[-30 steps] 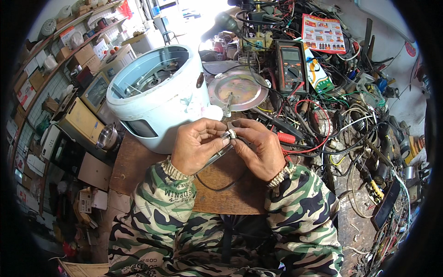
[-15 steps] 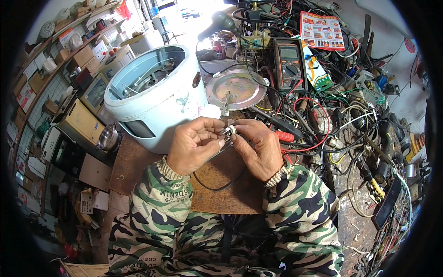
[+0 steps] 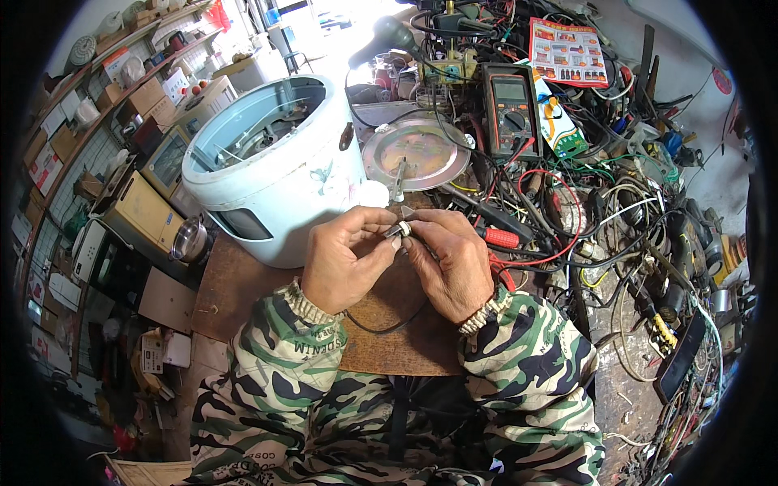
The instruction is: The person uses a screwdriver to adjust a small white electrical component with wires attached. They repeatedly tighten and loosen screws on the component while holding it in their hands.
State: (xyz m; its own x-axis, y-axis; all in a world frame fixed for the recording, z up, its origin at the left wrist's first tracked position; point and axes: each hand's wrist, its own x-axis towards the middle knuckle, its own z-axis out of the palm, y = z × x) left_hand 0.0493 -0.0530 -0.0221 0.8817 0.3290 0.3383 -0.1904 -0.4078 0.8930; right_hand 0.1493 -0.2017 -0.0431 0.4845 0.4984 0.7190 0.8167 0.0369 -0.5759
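My left hand point(image 3: 344, 257) and my right hand point(image 3: 448, 263) meet over the wooden bench top, fingertips almost touching. Between them is a small part point(image 3: 404, 230), white and ring-like with a dark end; its exact kind is too small to tell. The left thumb and fingers pinch the dark end, while the right thumb and forefinger grip the white side. Below, a thin black cable point(image 3: 385, 330) curves across the wood; whether it joins the part is hidden by my hands. Just behind stands a pale blue, round appliance body point(image 3: 284, 202), open at the top.
Behind my hands lies a round metal plate point(image 3: 433, 150). A multimeter point(image 3: 510, 113) rests among tangled wires at the right, near a red-handled tool point(image 3: 501, 238) and a dark phone-like slab point(image 3: 681, 360). On the left, a steel bowl point(image 3: 190, 241) and loaded shelves line the side.
My left fingers have closed in around the small part, hiding the thin ends that showed below it. Both hands have shifted slightly; the part stays between them.
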